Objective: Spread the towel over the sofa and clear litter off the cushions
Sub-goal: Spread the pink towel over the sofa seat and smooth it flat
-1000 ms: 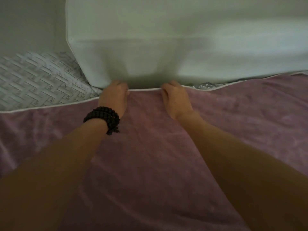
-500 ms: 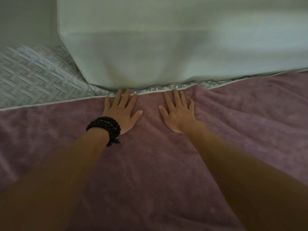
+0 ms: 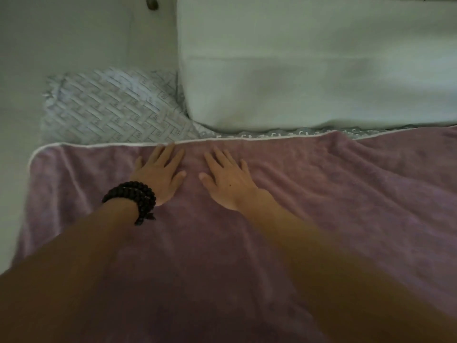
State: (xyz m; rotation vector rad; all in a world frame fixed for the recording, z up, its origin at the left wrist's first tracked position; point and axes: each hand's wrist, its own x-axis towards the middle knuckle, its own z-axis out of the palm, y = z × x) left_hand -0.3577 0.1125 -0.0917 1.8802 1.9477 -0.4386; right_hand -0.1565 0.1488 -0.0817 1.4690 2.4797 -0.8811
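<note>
A mauve towel [image 3: 333,194] with white piping lies spread across the sofa seat, its far edge just short of the pale back cushion [image 3: 309,70]. My left hand [image 3: 160,174], with a dark bead bracelet at the wrist, lies flat on the towel with fingers apart, fingertips at the far edge. My right hand [image 3: 226,179] lies flat beside it, fingers apart, holding nothing. Shallow wrinkles run through the towel to the right. No litter shows.
A grey patterned seat cover [image 3: 111,112] shows beyond the towel at the left and in a thin strip under the back cushion. The towel's rounded left corner [image 3: 37,152] lies near the seat's left edge. A pale wall or armrest [image 3: 74,33] stands behind.
My hands came out from under the back cushion's lower edge and flattened on the towel, then slid back a little. The view has shifted, and the towel's left corner has come into sight.
</note>
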